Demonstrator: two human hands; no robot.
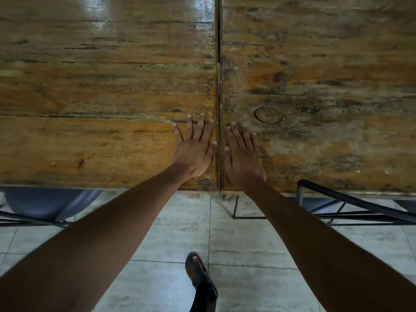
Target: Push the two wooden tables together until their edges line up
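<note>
While both of your palms lie flat and spread, gripping nothing, note their placement about the seam (219, 109): left hand (195, 152) on the left table (101, 91) just beside the seam, right hand (243, 159) on the right table (326, 82) just across it. The tabletops nearly touch, a narrow dark gap showing along the seam. Near edges look close to flush, the right one sitting perhaps slightly nearer you. Judgement: thick planks on metal frames, so heavy and stiff, no flex expected. The varnished top looks glossy, so flat palms may slide rather than drag the load. A firmer hold is likely the near edge by the seam. Legs may scrape or catch on the tiled floor (180, 239).
</note>
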